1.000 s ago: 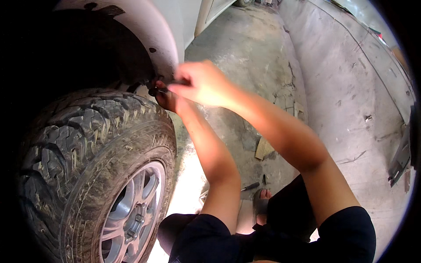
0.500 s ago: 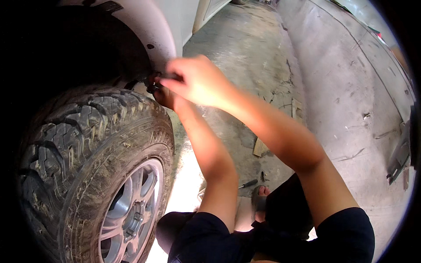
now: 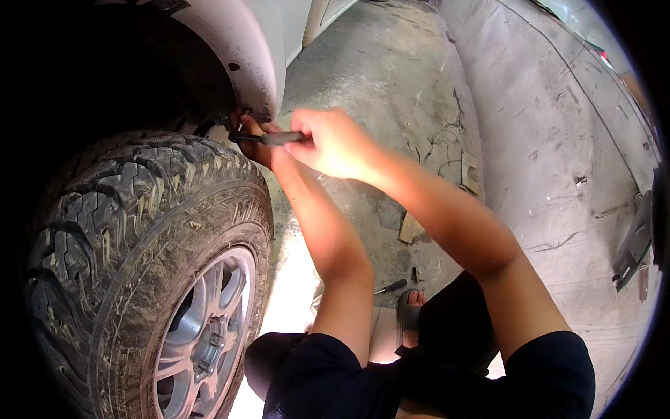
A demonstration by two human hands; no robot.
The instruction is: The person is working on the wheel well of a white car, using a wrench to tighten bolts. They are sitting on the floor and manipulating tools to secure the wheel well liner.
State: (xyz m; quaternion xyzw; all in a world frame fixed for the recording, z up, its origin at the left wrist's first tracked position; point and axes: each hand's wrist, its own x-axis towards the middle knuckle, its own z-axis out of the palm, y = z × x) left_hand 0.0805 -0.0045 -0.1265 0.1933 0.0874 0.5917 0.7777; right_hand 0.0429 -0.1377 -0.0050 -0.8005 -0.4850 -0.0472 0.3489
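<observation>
My right hand [image 3: 333, 143] is closed around the dark handle of a ratchet wrench [image 3: 283, 138], which lies nearly level across my left wrist area. The wrench's head sits at the lower rear edge of the white fender [image 3: 255, 77], just above the tire. My left hand [image 3: 257, 136] has its fingers bent around the head end, close under the fender edge. Shadow and the fingers themselves partly hide what the head is fitted on. Below and to the left stands the muddy, knobbly tire [image 3: 181, 202] with its silver wheel rim [image 3: 209, 342].
A screwdriver-like tool with a dark handle [image 3: 396, 285] lies on the concrete floor [image 3: 377, 91] by my sandalled foot [image 3: 412, 314]. Wood pieces [image 3: 410, 228] and thin wires lie farther right. A pale wall-like surface [image 3: 544, 160] runs along the right, with a dark panel [image 3: 634, 241] against it.
My right hand has swung the wrench handle slightly right and down, away from the fender. My left hand stays by the head end. The view has shifted a little.
</observation>
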